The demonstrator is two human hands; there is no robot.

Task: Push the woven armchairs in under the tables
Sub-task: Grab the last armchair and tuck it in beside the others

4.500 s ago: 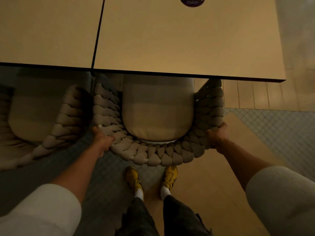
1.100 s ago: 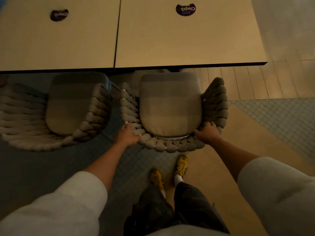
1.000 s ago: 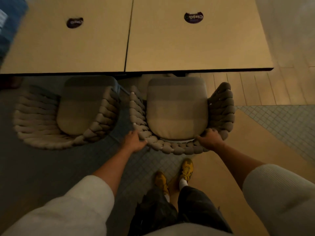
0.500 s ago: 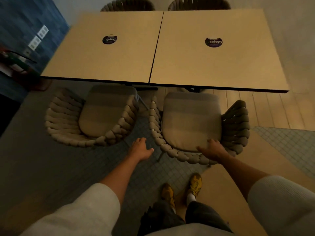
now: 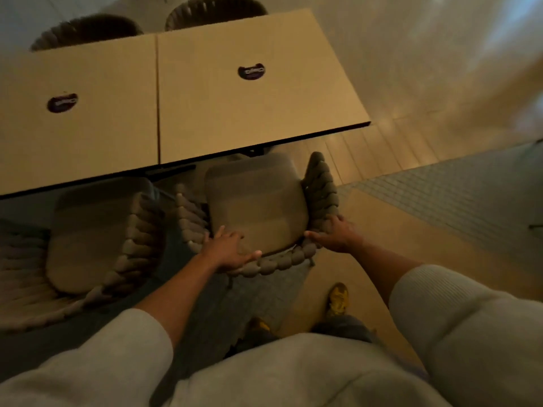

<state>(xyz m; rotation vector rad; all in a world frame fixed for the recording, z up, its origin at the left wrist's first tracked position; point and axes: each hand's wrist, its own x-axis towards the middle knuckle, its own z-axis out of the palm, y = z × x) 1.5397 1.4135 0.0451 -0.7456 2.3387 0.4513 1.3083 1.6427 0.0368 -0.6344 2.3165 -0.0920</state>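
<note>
Woven armchair in the head view stands at centre. Its cushion is almost wholly out in the open, and only the front edge reaches the near edge of the right surface at 12 o'clock. Both arms reach forward and down from pale sleeves, forearms bare, to the chair's back rim. The left hand lies on the rim at 7 o'clock of the cushion. Its fingers are spread apart and laid flat across rim and cushion edge, and the thumb points along the rim toward 3 o'clock. The right hand sits on the rim's corner at 4 o'clock of the cushion, thumb stretched toward 9 o'clock and fingers draped over the weave. The blur hides whether they hook round it. A second armchair stands just beside at 9 o'clock, its seat front at the edge of the left surface, which abuts the right one. Each surface carries a dark round sticker. Two more chair backs show beyond the far edges at 12 o'clock. A yellow shoe is on the floor at 6 o'clock.
</note>
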